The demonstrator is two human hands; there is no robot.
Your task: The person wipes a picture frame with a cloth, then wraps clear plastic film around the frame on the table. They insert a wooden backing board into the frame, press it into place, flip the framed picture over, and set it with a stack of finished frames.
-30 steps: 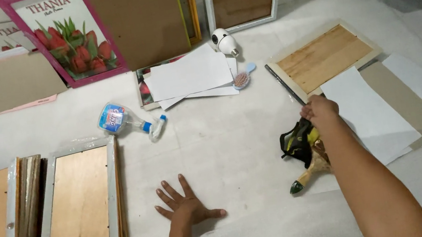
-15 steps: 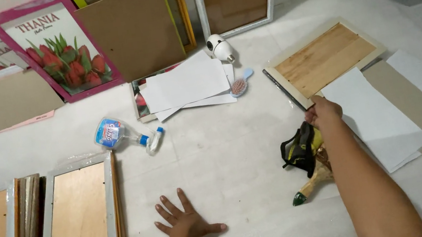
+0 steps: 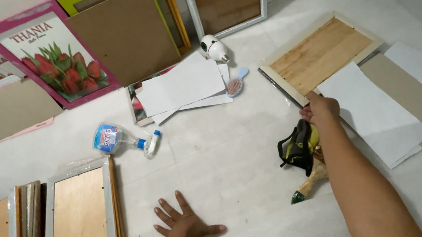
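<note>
Right hand [image 3: 321,109] reaches out to the near corner of the wooden frame [image 3: 320,53] at right of centre, fingers curled over its dark edge; whether they actually pinch it I cannot tell. Left hand [image 3: 187,225] lies flat on the floor [image 3: 227,149], fingers spread, at lower centre. White paper sheets [image 3: 371,111] overlap the frame's lower end, so a pull could drag or crease them. Just under the forearm sits a black-and-yellow tool [image 3: 299,147], easy to knock. Open floor lies between the hands; the spray bottle [image 3: 113,138] rests well apart at left.
</note>
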